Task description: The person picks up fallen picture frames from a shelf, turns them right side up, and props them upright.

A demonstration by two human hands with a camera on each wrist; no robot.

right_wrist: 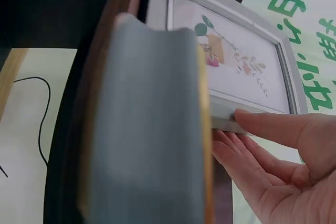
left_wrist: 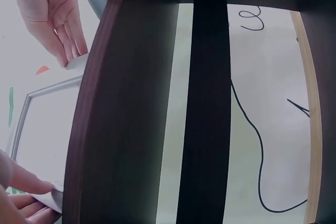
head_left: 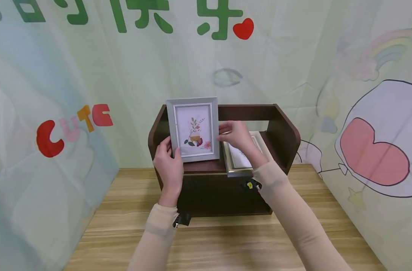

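A grey picture frame with a floral print stands nearly upright on the top shelf of a dark brown desk rack. My left hand grips its lower left edge, thumb on the front, fingers behind. At the opposite edge, my right hand pinches the side; the right wrist view shows the thumb on the front border and the other fingers curled behind. Beside the grey frame, partly under my right hand, a gold-edged frame lies flat on the shelf.
The rack's high side panels flank the shelf. Below it is an open lower compartment. Wood-grain tabletop extends around the rack, and a printed cloth hangs behind and at both sides.
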